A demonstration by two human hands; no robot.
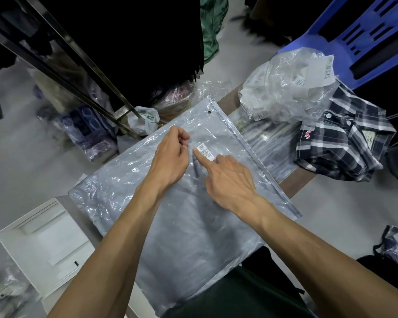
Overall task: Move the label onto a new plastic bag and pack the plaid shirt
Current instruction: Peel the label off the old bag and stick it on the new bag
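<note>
A new clear zip plastic bag (179,216) lies flat across my lap and a small table. A white barcode label (205,152) sits on its upper part. My right hand (228,180) presses the label's near end with the index fingertip, the other fingers curled loosely. Just left of the label, my left hand (170,157) rests on the bag, its fingers curled with nothing in them. The folded dark plaid shirt (340,143) lies to the right, apart from both hands.
A crumpled old plastic bag (285,90) with barcode stickers lies beside the shirt. A blue plastic chair (365,35) stands at the back right. A white box (44,244) sits at the lower left. Metal rack legs (78,72) and bagged goods fill the left floor.
</note>
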